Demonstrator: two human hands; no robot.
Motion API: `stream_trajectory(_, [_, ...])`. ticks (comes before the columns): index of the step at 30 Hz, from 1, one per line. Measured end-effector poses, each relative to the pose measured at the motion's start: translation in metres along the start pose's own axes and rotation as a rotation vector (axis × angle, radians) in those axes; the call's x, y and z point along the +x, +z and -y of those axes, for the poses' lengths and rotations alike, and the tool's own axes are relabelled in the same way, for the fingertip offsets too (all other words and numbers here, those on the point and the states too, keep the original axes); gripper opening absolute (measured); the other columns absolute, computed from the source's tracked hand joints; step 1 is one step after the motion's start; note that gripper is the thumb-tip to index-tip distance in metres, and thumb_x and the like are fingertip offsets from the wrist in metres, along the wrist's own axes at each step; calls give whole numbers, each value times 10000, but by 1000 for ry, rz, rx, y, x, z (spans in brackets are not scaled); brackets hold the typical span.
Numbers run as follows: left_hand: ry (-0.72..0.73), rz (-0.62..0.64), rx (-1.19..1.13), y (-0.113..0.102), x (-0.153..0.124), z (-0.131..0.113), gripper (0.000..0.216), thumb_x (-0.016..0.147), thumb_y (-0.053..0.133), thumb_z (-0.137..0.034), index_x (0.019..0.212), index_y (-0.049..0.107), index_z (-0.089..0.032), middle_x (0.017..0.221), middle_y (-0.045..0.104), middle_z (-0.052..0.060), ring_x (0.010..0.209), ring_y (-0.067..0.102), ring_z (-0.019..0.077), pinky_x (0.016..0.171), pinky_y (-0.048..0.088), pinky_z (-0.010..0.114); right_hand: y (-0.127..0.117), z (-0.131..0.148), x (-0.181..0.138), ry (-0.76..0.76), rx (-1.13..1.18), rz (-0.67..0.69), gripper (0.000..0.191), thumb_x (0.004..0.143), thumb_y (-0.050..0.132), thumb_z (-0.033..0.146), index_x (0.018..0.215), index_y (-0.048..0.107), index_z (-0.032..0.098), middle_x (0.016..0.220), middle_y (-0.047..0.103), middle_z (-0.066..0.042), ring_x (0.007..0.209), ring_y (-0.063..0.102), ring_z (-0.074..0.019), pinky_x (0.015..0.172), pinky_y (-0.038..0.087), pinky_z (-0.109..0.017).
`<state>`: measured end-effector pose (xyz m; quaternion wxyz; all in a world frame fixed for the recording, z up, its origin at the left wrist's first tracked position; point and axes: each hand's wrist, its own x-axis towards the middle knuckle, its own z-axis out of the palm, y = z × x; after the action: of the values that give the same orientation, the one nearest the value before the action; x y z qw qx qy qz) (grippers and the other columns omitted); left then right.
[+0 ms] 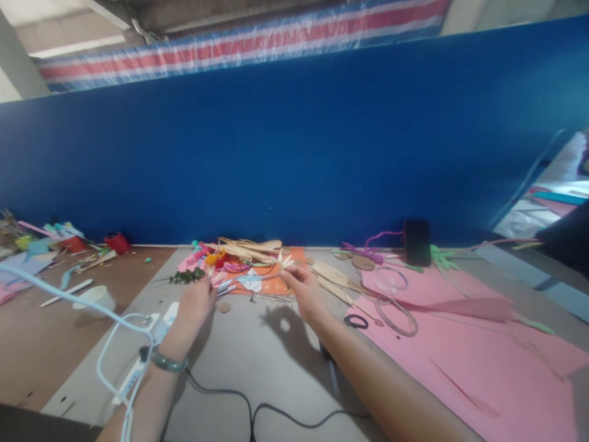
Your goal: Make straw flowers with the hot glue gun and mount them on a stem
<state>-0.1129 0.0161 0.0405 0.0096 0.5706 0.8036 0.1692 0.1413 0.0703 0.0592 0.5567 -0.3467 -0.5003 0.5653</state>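
Observation:
Thumb and fingers of my right hand (304, 291) pinch a small flower with pale, pointed petals (286, 260), held above an orange sheet (297, 253). My left hand (197, 302) is at the near left edge of a heap of craft bits, its fingers curled in; what they hold, if anything, I cannot make out. Close to it are a green leafy sprig (186, 275) and a small brown disc (224, 307). Yellow, red and pink pieces lie just beyond, beside dried straw-coloured strips (248, 248).
Pink sheets (501, 368) cover the right side, with a black phone (416, 243) against the blue partition (285, 153). Black tape ring (356, 321), white cup (95, 299) and red container (116, 242) stand around. A pale blue cable (83, 299) crosses near my left arm, over a power strip (131, 377).

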Motion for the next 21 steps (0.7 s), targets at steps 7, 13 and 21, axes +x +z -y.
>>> stream_trajectory(7, [-95,34,96,27,-20,32,173,801,505,-199,795,659,-120,803,692,227,759,649,338,632,408,358,5,4,-8,10,-16,59,256,659,736,400,649,608,179,605,512,23,593,420,-120,602,342,-265])
stream_trajectory(13, [-85,-68,-6,16,-22,31,226,837,474,-238,779,671,-144,760,703,164,758,651,302,646,413,336,6,12,-13,12,-15,90,246,675,726,383,638,602,174,591,492,29,576,399,-109,583,331,-257])
stream_trajectory(21, [65,-288,-923,-18,-26,-25,244,789,611,-412,776,682,-178,556,622,-4,420,476,120,436,342,234,2,29,-13,-47,16,182,257,651,760,392,655,610,184,635,540,11,612,449,-122,601,377,-257])
